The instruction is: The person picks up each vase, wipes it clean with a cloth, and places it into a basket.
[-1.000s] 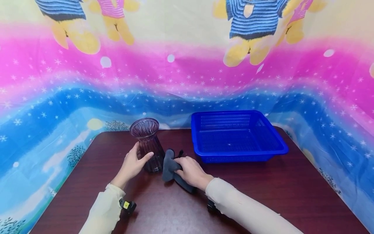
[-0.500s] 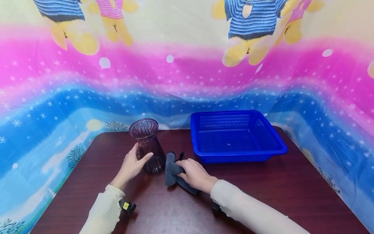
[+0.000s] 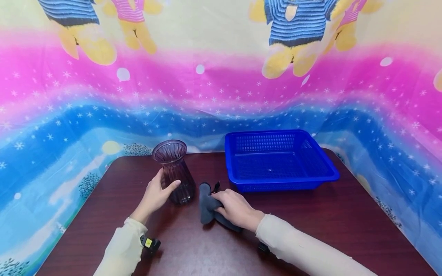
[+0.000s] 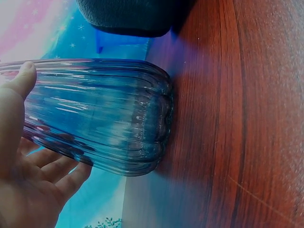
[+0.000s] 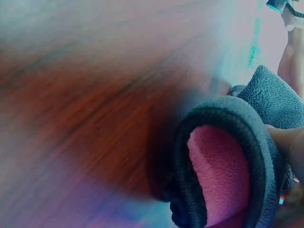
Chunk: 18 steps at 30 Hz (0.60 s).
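A ribbed, purple-tinted glass vase with a flared rim stands on the left half of the table. My left hand holds its side, thumb on the near face and fingers behind; the left wrist view shows the base of the vase at the tabletop. To the right of the vase, my right hand grips a bunched dark grey cloth. In the right wrist view the cloth is curled over, and its pink inner side shows. A gap separates cloth and vase.
A blue plastic basket with perforated walls stands at the back right of the dark red-brown wooden table. Behind the table hangs a patterned fabric backdrop. A small black device is worn at the left wrist.
My right hand has drawn the grey cloth a little to the right and towards me, widening the gap to the vase. My left hand and the vase have stayed in place.
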Tool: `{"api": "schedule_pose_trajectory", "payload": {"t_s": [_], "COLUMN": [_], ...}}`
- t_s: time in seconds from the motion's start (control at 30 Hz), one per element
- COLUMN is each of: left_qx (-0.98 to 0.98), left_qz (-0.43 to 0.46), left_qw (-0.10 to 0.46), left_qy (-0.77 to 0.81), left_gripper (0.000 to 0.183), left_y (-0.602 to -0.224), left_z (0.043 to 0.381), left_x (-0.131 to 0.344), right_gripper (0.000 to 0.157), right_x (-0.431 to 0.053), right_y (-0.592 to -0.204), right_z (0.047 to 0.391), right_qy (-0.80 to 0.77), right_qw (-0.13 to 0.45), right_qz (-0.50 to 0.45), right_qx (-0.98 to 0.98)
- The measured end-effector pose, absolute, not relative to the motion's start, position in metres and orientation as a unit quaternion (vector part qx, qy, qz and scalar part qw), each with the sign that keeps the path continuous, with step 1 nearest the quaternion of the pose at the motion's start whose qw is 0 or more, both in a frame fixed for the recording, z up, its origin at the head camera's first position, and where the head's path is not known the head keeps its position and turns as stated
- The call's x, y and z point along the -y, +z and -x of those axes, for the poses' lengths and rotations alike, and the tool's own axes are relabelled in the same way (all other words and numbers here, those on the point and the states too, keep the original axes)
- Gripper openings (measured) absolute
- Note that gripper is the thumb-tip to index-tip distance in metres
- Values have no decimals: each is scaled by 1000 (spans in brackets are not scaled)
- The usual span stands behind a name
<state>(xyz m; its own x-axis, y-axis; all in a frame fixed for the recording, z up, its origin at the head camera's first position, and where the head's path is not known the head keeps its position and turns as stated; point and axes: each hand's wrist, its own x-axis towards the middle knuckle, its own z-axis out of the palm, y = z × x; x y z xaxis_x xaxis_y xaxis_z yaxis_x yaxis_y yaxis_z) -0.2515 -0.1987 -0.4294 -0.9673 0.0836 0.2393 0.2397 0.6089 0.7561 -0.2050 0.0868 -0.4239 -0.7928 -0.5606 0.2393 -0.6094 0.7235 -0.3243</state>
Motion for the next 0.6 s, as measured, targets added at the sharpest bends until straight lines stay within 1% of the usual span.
{"api": "schedule_pose_trajectory", "payload": {"t_s": [0.2,0.47,0.6], "left_qx": [892,890,889], "left_qz": [89,91,92], "left_qw": [88,91,93], "left_qy": [-434,-438,-439], "left_gripper": [77,76,75], "left_y": [-431,-432,-431], "left_z": [252,252,252], "left_x": [199,199,199], "right_gripper": [26,22,24], "right_x": [-92,-101,-106], "right_y": [-424,-427,-429], "right_z": [201,197,194], "right_qy": [191,180,176], "right_qw": [67,94,107], "right_qz": [-321,-327,-326], "right_qx": [925,923,923]}}
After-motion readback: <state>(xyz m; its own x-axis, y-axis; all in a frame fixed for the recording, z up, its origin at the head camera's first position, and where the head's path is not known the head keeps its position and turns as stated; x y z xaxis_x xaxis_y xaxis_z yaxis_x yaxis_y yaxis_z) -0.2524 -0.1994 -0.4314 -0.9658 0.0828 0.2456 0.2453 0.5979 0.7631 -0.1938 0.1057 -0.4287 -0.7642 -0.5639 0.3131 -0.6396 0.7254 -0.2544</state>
